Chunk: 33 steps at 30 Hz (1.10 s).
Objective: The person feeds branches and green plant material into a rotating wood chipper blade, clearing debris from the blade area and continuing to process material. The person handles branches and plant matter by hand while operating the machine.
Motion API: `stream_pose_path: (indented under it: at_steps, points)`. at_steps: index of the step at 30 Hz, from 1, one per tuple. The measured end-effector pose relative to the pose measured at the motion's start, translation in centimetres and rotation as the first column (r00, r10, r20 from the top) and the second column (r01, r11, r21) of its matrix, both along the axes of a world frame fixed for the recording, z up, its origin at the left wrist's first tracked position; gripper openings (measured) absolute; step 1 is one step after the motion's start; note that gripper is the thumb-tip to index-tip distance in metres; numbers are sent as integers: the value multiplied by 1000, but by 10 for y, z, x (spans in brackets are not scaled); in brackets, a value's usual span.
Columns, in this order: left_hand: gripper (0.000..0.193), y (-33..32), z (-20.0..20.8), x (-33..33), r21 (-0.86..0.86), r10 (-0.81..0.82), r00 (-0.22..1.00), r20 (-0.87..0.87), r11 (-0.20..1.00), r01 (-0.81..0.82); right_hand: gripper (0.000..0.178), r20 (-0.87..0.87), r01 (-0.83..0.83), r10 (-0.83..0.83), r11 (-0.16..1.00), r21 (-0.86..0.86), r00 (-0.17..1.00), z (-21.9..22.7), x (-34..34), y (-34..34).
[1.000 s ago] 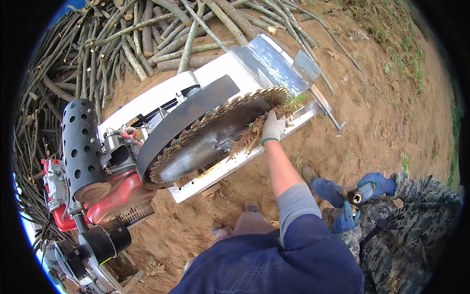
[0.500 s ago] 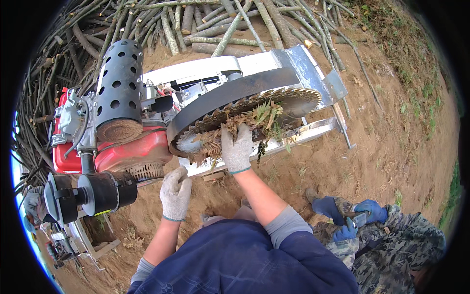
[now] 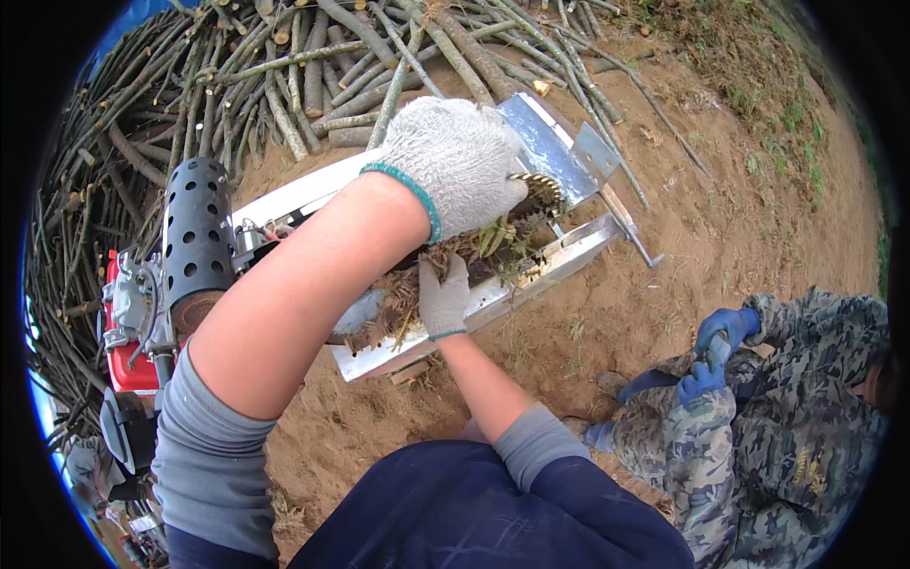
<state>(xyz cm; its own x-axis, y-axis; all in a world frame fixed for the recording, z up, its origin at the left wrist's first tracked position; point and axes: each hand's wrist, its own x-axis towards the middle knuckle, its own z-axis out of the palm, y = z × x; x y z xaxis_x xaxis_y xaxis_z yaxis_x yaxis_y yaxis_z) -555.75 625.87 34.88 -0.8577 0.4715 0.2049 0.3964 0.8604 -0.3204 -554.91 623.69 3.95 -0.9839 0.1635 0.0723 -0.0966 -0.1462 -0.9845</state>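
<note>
My left hand (image 3: 453, 166), in a whitish knit glove with a green cuff, reaches across above the saw machine. Its fingers curl downward, and what they grip, if anything, is hidden. The circular saw blade (image 3: 540, 194) shows its teeth just right of this hand; the hand covers much of the rest. Lower down, my right hand (image 3: 444, 302), gloved alike, is closed at a clump of brown and green fern fronds (image 3: 403, 294) lying against the blade. More green fern (image 3: 495, 237) sticks out to its right, over the white metal frame (image 3: 559, 266).
A black perforated cylinder (image 3: 197, 232) and a red engine (image 3: 130, 365) sit at the left. Cut branches (image 3: 313, 66) are piled behind. A co-worker in camouflage (image 3: 787, 446) with blue gloves is at the right, holding a small object. Bare brown soil (image 3: 730, 228) surrounds the machine.
My left hand has risen from beside the engine and swung right, over the blade. My right hand stays at the fern clump. The view has shifted, and the curved blade guard is now covered.
</note>
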Motion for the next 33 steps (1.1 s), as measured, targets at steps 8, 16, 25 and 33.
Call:
stream_pose_path:
  at_steps: [8,16,25,33]
  points:
    - [33,17,-42,-32,-702,350,900,261,708,-72,37,-67,143,-138,987,78,988,24,41,-5]
    - [32,15,-49,-41,-755,285,899,331,652,72,45,122,237,-230,970,-47,966,-10,9,9]
    - [25,7,-53,-64,-703,288,819,497,687,184,37,414,332,-533,821,465,738,-170,-73,160]
    - [27,10,-56,-74,-611,365,787,498,791,20,43,405,111,-220,955,275,888,-180,-142,139]
